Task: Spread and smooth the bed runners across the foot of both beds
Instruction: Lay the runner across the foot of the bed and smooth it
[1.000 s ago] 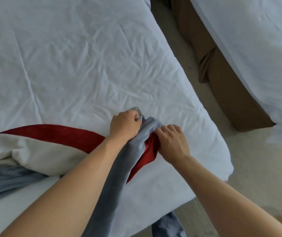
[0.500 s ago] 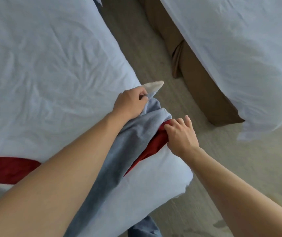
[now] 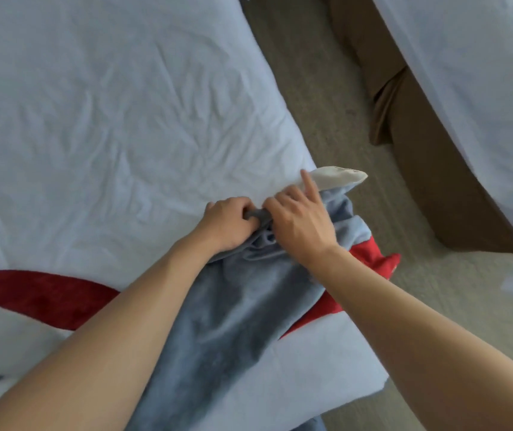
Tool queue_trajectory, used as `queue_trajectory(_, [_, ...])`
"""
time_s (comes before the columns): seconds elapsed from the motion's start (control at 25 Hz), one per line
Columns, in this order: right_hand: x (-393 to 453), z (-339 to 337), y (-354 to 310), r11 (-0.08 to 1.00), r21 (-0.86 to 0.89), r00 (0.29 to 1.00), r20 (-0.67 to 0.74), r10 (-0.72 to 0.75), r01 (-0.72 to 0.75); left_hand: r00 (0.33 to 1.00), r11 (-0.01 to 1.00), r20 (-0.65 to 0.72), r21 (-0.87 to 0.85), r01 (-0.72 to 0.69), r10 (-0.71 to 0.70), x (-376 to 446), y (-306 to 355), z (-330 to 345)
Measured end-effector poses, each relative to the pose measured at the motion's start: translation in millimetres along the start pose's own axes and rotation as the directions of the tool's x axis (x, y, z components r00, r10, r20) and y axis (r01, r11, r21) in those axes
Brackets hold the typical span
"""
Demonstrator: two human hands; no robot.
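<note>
Head view: your left hand (image 3: 228, 223) has its fingers (image 3: 250, 213) curled round a bunch of the bed runner (image 3: 236, 309), anchoring it at the near bed's (image 3: 93, 119) right edge. Your right hand (image 3: 303, 220) seems to pinch the same fold, index finger straight, likely to draw the cream corner (image 3: 340, 177) outward over the floor (image 3: 326, 88).

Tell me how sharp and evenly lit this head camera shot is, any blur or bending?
Head view: soft, even daylight, no glare; faint shadows under the forearms on the bed runner. The right hand looks slightly motion-blurred, the left hand crisper. Wide-angle bending curves the near bed edge; the second bed looks soft.
</note>
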State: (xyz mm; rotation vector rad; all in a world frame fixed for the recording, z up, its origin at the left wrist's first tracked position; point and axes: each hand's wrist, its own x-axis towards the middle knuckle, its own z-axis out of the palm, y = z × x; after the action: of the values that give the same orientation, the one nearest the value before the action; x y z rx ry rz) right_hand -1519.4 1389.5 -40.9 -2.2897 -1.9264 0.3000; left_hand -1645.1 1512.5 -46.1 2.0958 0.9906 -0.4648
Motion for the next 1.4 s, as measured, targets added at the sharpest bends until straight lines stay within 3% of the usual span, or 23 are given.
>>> queue_trajectory(0.12, [30,-11,25,0.989,-0.079,0.992,-0.013,0.124,-0.124,0.970,0.988,-0.195,0.070,-0.135,0.146,28,22,-13])
queue_trajectory(0.24, [55,-22,44,0.957,-0.200,0.972,0.066,0.226,-0.209,0.969,0.985,-0.177,0.010,-0.174,0.172,50,40,-26])
queue_trajectory(0.32, [65,-22,31,0.982,-0.157,0.983,0.131,0.130,-0.109,0.997,0.999,-0.074,-0.033,-0.041,0.038,46,21,-38])
queue_trajectory(0.44, [73,-9,-16,0.989,-0.040,0.972,0.193,-0.133,0.144,0.987,0.991,0.093,0.037,0.128,-0.131,14,-37,-53])
queue_trajectory(0.52, [81,6,-44,0.968,-0.012,0.937,0.252,-0.241,0.252,0.943,0.979,0.267,0.009,0.204,-0.199,-16,-69,-60])
queue_trajectory(0.6, [91,16,-52,0.959,-0.011,0.928,0.254,-0.272,0.283,0.939,0.978,0.292,-0.037,0.203,-0.184,-27,-83,-58])
queue_trajectory(0.64, [95,18,-51,0.964,-0.019,0.939,0.235,-0.252,0.264,0.962,0.983,0.211,-0.025,0.183,-0.174,-25,-87,-57])
queue_trajectory(0.72, [105,15,-40,0.982,-0.042,0.974,0.143,-0.176,0.183,0.986,0.990,-0.098,0.014,0.140,-0.138,-12,-85,-59])
queue_trajectory(0.8, [119,6,-26,0.994,-0.066,0.996,0.021,-0.086,0.087,0.921,0.999,-0.387,0.011,0.047,-0.039,5,-76,-65])
queue_trajectory(0.88, [131,-3,-16,0.993,-0.116,1.000,-0.006,0.001,-0.002,0.862,0.997,-0.501,0.053,-0.062,0.080,20,-58,-71])
queue_trajectory(0.96, [134,-8,-9,0.987,-0.153,0.996,0.068,0.054,-0.043,0.883,0.989,-0.447,0.032,-0.144,0.143,22,-48,-73])
queue_trajectory(1.08, [132,-14,-19,0.998,-0.057,0.991,0.131,-0.019,0.026,0.922,0.993,-0.385,-0.120,-0.005,-0.042,0,-76,-85])
queue_trajectory(1.16, [137,-14,-43,0.987,0.059,0.972,0.178,-0.155,0.147,0.963,0.967,-0.177,-0.191,0.171,-0.205,-22,-116,-99])
queue_trajectory(1.28, [145,-3,-88,0.945,0.182,0.890,0.326,-0.319,0.273,0.941,0.933,0.248,-0.220,0.284,-0.228,-55,-151,-113])
queue_trajectory(1.4, [142,16,-130,0.908,0.200,0.801,0.427,-0.419,0.368,0.916,0.950,0.342,-0.153,0.274,-0.209,-74,-170,-101])
